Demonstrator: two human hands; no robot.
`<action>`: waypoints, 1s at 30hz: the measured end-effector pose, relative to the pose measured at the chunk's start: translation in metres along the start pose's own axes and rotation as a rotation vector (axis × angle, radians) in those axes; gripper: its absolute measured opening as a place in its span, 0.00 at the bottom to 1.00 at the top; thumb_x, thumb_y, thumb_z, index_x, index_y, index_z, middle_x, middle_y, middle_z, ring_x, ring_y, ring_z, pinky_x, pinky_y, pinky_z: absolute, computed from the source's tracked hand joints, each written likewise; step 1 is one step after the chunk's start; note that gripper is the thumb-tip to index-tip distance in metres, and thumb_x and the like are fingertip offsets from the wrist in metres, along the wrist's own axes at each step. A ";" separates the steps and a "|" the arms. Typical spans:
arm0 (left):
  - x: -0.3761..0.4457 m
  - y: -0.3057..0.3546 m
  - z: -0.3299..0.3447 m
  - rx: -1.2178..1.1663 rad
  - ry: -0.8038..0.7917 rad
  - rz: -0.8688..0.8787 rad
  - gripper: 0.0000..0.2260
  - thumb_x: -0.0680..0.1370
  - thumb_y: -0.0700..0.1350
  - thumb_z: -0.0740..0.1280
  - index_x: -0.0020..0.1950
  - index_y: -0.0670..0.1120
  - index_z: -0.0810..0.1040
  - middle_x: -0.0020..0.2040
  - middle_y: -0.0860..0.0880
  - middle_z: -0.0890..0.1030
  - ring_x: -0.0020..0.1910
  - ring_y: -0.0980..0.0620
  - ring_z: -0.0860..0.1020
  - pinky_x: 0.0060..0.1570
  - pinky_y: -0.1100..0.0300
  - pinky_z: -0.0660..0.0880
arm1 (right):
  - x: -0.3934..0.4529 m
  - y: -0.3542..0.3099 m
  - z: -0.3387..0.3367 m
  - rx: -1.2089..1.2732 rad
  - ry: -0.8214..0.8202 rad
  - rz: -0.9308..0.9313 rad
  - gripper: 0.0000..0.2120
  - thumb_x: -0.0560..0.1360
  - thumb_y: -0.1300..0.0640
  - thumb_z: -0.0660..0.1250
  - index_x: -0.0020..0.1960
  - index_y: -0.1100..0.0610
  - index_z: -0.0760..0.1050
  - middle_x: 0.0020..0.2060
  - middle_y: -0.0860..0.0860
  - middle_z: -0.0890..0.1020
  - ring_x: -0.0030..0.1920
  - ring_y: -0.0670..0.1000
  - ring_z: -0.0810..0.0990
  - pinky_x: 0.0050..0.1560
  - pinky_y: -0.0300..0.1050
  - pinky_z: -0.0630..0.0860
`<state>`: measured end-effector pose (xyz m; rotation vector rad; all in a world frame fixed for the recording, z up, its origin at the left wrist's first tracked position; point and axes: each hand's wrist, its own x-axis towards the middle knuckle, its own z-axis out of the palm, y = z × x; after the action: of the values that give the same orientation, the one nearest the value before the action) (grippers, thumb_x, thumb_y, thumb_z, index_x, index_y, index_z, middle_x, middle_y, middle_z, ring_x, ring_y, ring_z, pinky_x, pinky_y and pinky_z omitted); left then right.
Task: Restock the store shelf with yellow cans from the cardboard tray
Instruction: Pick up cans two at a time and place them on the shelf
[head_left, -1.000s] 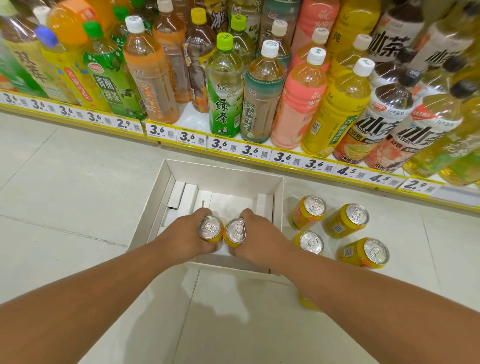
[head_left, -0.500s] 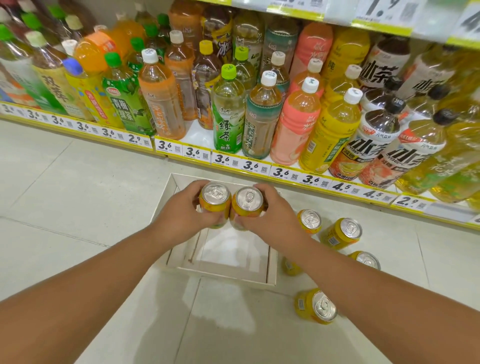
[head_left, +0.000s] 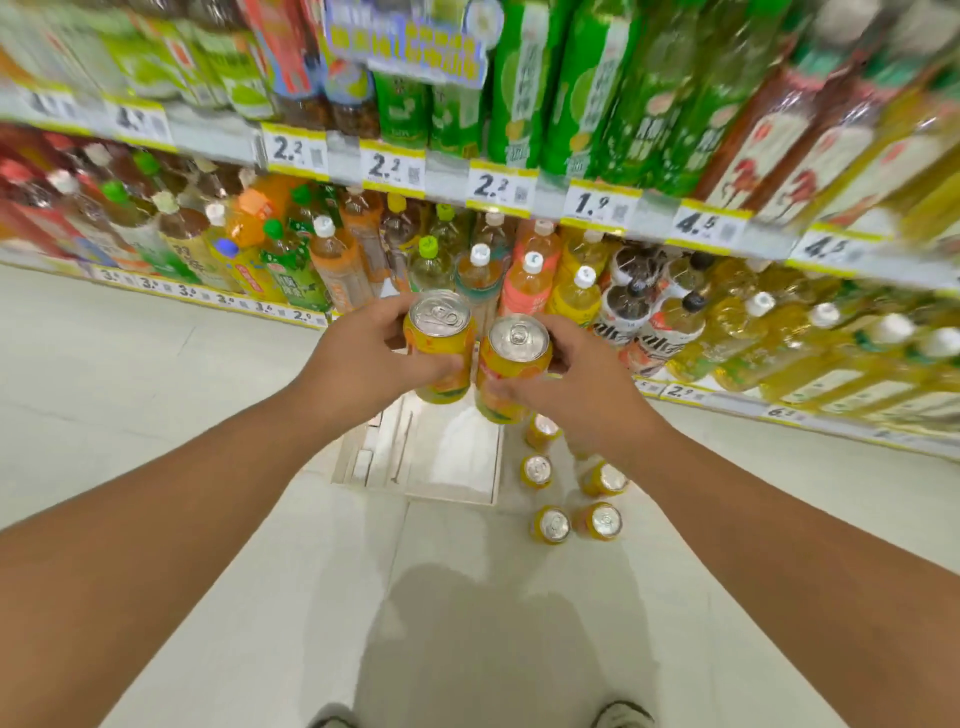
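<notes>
The left hand (head_left: 358, 353) curls its fingers round one yellow can (head_left: 440, 347), the right hand (head_left: 582, 379) round another (head_left: 511, 366), above the cardboard tray (head_left: 447, 467).

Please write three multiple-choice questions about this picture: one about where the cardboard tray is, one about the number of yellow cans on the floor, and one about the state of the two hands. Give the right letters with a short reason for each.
1. Where is the cardboard tray?
A. On the floor before the shelf
B. On the upper shelf
C. Under the person's left arm

2. How many yellow cans on the floor are visible?
A. Two
B. Five
C. Nine

3. What are the hands doing?
A. Both hang idle
B. Each holds one can
C. Both grip one bottle

Answers:
1. A, the tray lies on the tiles below the held cans.
2. B, five silver tops show right of the tray.
3. B, the left hand grips the left can and the right hand grips the right can.
</notes>
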<state>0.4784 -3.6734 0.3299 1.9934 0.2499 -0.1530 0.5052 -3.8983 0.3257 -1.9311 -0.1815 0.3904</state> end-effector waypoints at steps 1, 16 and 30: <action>-0.008 0.027 -0.009 0.000 0.007 0.005 0.24 0.64 0.51 0.81 0.57 0.61 0.81 0.50 0.61 0.85 0.53 0.60 0.83 0.60 0.55 0.78 | -0.009 -0.025 -0.013 -0.002 0.011 0.005 0.27 0.64 0.58 0.82 0.59 0.44 0.78 0.50 0.38 0.83 0.49 0.34 0.81 0.48 0.25 0.74; -0.083 0.425 -0.144 0.037 0.164 0.099 0.24 0.65 0.47 0.81 0.59 0.55 0.80 0.47 0.59 0.86 0.45 0.66 0.82 0.45 0.72 0.75 | -0.079 -0.390 -0.237 0.005 0.129 -0.074 0.20 0.65 0.58 0.81 0.52 0.44 0.79 0.44 0.42 0.86 0.44 0.41 0.83 0.47 0.35 0.79; -0.097 0.616 -0.181 0.031 0.220 0.188 0.22 0.69 0.52 0.79 0.61 0.56 0.79 0.47 0.58 0.86 0.43 0.60 0.84 0.38 0.66 0.74 | -0.088 -0.538 -0.348 -0.014 0.109 -0.201 0.26 0.66 0.56 0.81 0.57 0.44 0.71 0.46 0.33 0.77 0.46 0.33 0.78 0.51 0.35 0.76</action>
<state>0.5339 -3.7706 0.9694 2.0530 0.1996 0.1850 0.5760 -4.0207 0.9567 -1.9216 -0.3043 0.1505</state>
